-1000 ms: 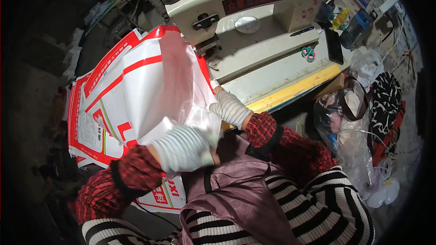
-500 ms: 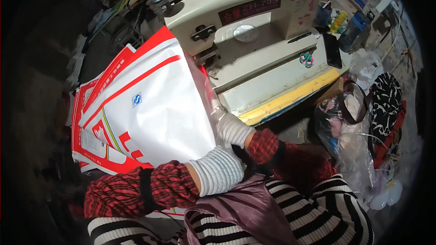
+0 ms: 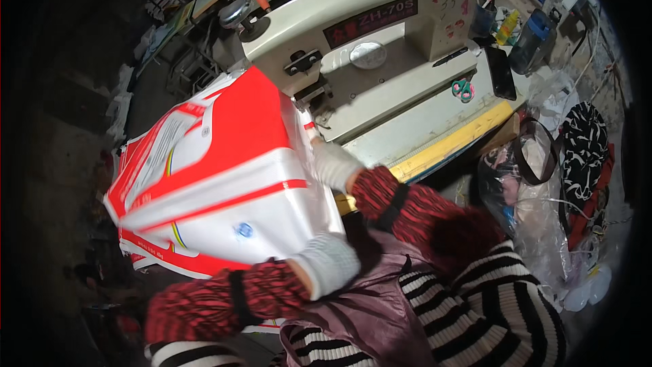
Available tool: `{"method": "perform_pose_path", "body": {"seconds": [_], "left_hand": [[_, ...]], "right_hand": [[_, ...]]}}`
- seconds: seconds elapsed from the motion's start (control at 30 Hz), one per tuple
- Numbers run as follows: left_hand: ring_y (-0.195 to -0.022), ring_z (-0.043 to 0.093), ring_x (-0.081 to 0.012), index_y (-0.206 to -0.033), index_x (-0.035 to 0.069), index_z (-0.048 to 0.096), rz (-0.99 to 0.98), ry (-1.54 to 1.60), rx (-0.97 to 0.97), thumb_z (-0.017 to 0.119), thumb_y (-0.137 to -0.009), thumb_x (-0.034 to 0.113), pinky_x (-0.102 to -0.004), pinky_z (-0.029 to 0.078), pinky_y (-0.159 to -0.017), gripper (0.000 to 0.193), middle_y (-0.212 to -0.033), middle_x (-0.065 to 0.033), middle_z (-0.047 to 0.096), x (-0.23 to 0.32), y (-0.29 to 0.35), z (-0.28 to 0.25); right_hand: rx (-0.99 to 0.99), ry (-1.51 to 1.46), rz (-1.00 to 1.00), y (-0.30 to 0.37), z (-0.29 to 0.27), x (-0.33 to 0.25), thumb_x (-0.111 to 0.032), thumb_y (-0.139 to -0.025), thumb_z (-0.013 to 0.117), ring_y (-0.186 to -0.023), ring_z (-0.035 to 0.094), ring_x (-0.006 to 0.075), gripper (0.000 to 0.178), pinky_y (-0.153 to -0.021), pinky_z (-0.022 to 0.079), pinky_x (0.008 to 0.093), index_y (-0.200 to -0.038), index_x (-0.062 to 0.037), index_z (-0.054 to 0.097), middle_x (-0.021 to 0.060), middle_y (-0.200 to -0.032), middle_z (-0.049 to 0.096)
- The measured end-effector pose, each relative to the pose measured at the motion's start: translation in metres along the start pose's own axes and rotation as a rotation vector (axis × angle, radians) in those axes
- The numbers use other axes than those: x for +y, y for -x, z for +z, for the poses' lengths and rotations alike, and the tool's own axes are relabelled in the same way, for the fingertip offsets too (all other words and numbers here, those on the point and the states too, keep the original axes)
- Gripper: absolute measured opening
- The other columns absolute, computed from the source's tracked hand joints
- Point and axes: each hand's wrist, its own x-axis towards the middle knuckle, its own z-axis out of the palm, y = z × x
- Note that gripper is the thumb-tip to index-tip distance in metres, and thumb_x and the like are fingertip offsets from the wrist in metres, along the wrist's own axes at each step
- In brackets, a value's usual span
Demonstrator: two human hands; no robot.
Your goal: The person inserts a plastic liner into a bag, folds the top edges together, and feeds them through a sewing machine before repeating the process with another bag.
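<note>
A large white and red printed woven sack (image 3: 224,194) lies over a stack of similar sacks, its right edge against the sewing machine's stitching end. My right hand (image 3: 333,165), in a white knit glove, pinches that edge close below the needle area, with the fingertips partly hidden by the sack. At the sack's near corner, my gloved left hand (image 3: 327,264) is closed on the edge; its fingers are mostly out of sight. The cream sewing machine (image 3: 278,37) stretches across beyond both hands.
Green-handled scissors (image 3: 463,90), a black pen (image 3: 449,57) and a phone (image 3: 500,73) lie on the machine's bed and table. A blue-lidded bottle (image 3: 532,42) stands farther right. A clear plastic bag (image 3: 543,231) hangs at the right beside patterned black cloth (image 3: 585,153).
The upper sack has shifted and folded, showing a broad red area at its far end. My right hand has moved up and left along the edge; my left hand has shifted slightly.
</note>
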Motion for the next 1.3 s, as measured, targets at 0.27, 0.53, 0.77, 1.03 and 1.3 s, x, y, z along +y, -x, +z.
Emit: {"method": "perform_pose_path", "body": {"seconds": [0.27, 0.53, 0.77, 1.03, 1.3], "left_hand": [[-0.057, 0.060, -0.0284, -0.079, 0.007, 0.068, -0.073, 0.104, 0.012, 0.058, -0.078, 0.023, -0.0372, 0.048, -0.054, 0.018, -0.066, -0.0130, 0.060, -0.016, 0.029, -0.097], [-0.060, 0.064, -0.0295, -0.072, 0.001, 0.068, -0.007, -0.083, -0.042, 0.057, -0.071, 0.015, -0.0413, 0.051, -0.054, 0.018, -0.069, -0.0159, 0.065, -0.011, 0.002, -0.034], [-0.066, 0.065, -0.0299, -0.072, 0.003, 0.069, -0.016, -0.066, -0.120, 0.059, -0.071, 0.015, -0.0418, 0.050, -0.055, 0.015, -0.070, -0.0145, 0.066, -0.010, 0.005, -0.056], [-0.063, 0.061, -0.0301, -0.083, 0.003, 0.066, -0.042, 0.207, 0.140, 0.056, -0.078, 0.026, -0.0415, 0.049, -0.056, 0.025, -0.068, -0.0129, 0.063, -0.056, 0.005, -0.042], [-0.068, 0.062, -0.0224, -0.104, 0.008, 0.062, 0.114, -0.219, 0.079, 0.054, -0.075, 0.019, -0.0357, 0.046, -0.062, 0.031, -0.073, -0.0042, 0.064, -0.059, -0.004, -0.058]], "right_hand": [[-0.139, 0.246, 0.134, 0.057, 0.001, -0.017, -0.006, -0.085, 0.037, -0.087, 0.065, 0.0346, 0.057, -0.076, 0.051, 0.0443, -0.140, 0.0034, 0.025, 0.0224, -0.091, 0.066], [0.005, 0.341, 0.096, -0.011, -0.003, -0.002, -0.009, -0.086, 0.040, -0.075, 0.067, 0.0321, 0.053, -0.065, 0.052, 0.0432, -0.136, 0.0078, 0.030, 0.0217, -0.085, 0.066], [-0.203, 0.331, 0.097, 0.046, -0.006, -0.015, -0.010, -0.085, 0.040, -0.073, 0.066, 0.0334, 0.065, -0.064, 0.052, 0.0449, -0.142, 0.0082, 0.014, 0.0209, -0.081, 0.067], [-0.029, 0.312, 0.093, -0.023, -0.015, -0.004, -0.014, -0.091, 0.038, -0.077, 0.065, 0.0359, 0.034, -0.067, 0.052, 0.0449, -0.115, 0.0065, 0.051, 0.0207, -0.084, 0.066], [-0.117, 0.143, 0.044, 0.063, -0.003, 0.015, -0.009, -0.083, 0.045, -0.071, 0.063, 0.0373, 0.052, -0.063, 0.050, 0.0458, -0.130, 0.0099, 0.033, 0.0226, -0.074, 0.063]]}}
